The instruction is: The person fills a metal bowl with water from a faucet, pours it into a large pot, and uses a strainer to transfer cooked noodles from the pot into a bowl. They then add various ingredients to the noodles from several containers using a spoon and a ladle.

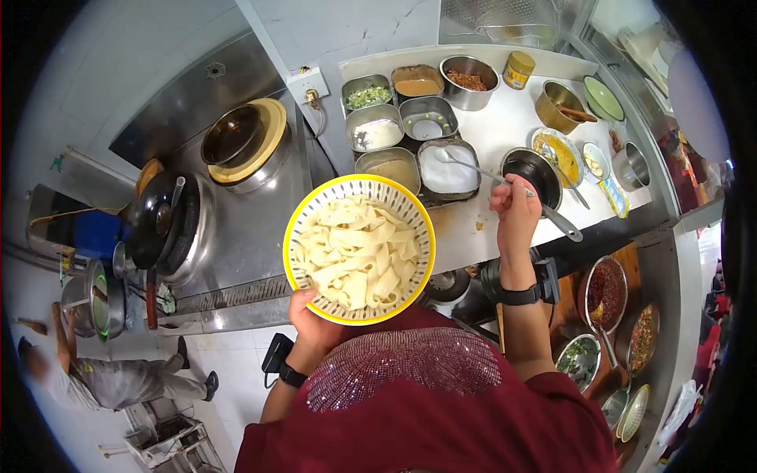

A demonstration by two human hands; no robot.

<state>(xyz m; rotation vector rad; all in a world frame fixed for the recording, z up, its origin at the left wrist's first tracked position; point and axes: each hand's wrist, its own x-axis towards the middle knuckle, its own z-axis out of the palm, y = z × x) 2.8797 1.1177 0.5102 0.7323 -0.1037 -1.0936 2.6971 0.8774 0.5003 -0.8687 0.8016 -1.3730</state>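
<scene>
My left hand (312, 322) grips the lower left rim of a yellow-rimmed bowl (430, 236), thumb over the edge. Wide flat noodles (359, 248) fill it. In my right hand (516, 214) is the handle of a long metal spoon (475, 168), its bowl end over a square tin of white seasoning (445, 175). Just right of that hand stands a round pot of dark sauce (536, 175), a ladle (564, 225) lying across its near side. Beside the white tin are a tin of chopped greens (367, 97) and a tin of white powder (375, 132).
On the left stove sit a black wok (154, 217) and a lidded pot (251, 146). A metal pot of meat (469, 83) and a yellow jar (518, 69) line the counter's back. Lower right, a bowl of red chilli (605, 293) rests on a shelf. Another person (118, 378) stands far left.
</scene>
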